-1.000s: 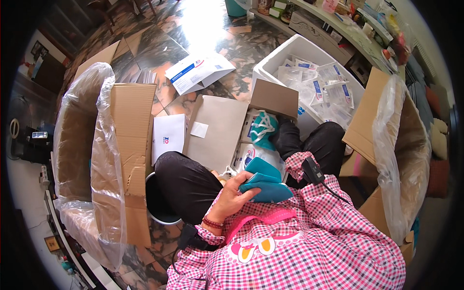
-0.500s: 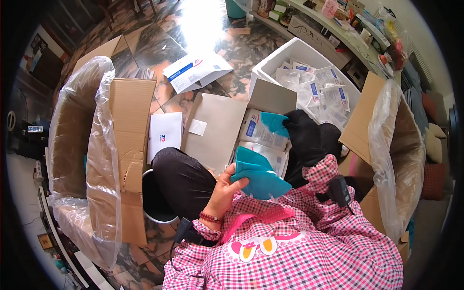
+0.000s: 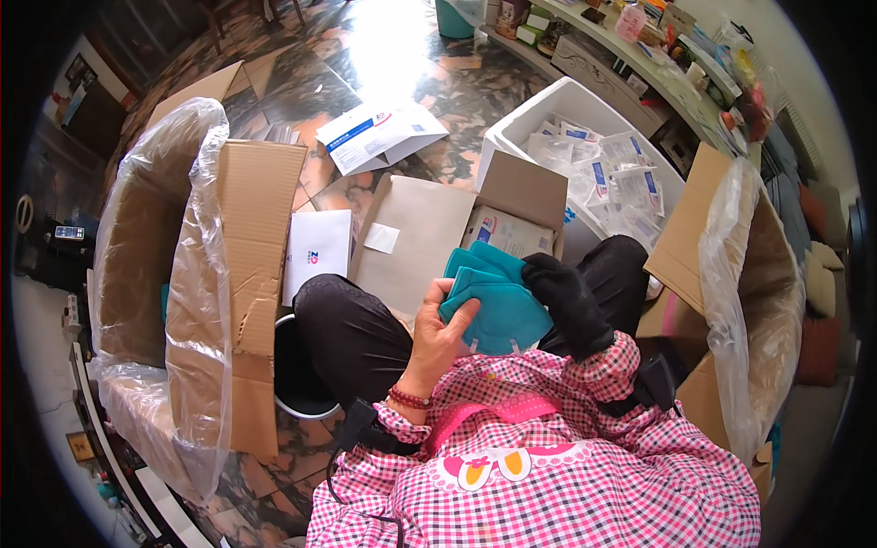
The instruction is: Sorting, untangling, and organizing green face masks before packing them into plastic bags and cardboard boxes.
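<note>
Head view: marbled floor [image 3: 301, 100], glare [image 3: 388, 46] at top
Masks [image 3: 501, 315]: teal, above the lap [image 3: 370, 338]
Left hand [image 3: 440, 327]: bare, pinching masks
Right hand [image 3: 568, 301]: gloved, grasping their right edge
Cartons [image 3: 258, 274]: plastic-lined, either side
Bin [image 3: 292, 373]: by left knee [image 3: 331, 306]
Foam box [image 3: 516, 123]: packets [image 3: 607, 173] inside, near cabinet [image 3: 594, 66]

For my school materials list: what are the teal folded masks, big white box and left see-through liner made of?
Teal folded masks: matt, probably nonwoven fabric, given the soft creases.
Big white rectangular box: smooth, likely foam, judging by thick walls.
Clear baggy liner: shiny, thin plastic film; it's see-through and wrinkled.
</note>
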{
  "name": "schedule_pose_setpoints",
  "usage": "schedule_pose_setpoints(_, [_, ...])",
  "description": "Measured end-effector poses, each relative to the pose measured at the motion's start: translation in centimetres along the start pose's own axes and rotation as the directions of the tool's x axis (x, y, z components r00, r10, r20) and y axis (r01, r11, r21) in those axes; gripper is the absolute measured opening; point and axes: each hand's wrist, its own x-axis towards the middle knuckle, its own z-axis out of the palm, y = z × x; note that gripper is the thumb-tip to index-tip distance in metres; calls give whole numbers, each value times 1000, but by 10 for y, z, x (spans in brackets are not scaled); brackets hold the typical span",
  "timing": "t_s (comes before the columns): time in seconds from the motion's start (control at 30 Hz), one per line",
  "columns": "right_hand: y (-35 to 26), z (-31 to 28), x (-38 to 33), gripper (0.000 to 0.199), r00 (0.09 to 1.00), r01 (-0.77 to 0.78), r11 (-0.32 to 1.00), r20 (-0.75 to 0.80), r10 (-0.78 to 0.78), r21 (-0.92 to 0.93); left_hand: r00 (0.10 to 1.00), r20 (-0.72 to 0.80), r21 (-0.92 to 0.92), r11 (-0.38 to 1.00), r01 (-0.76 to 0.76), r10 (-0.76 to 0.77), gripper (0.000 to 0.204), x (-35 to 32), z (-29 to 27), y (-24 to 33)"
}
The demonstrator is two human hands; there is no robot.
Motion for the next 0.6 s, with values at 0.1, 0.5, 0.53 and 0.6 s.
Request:
schedule_pose_setpoints(0.1, [3, 7, -3, 27, 973, -217, 961, -37, 227, 168, 997, -71, 67, 997, -27, 32, 28, 2, 1, -3])
schedule_pose_setpoints(0.5, [-3, 12, -23, 46, 939, -257, 952, 190, 287, -168, 962, -190, 73, 974, 212, -195, 26, 1, -4, -23])
schedule_pose_setpoints(0.53, [-2, 13, -24, 44, 932, -232, 952, 236, 277, -200, 948, -213, 39, 967, 250, -236, 26, 3, -4, -25])
schedule_pose_setpoints(0.6, [3, 15, -27, 43, 921, -208, 951, 281, 269, -228, 948, -200, -21, 969, 247, -246, 22, 0, -11, -40])
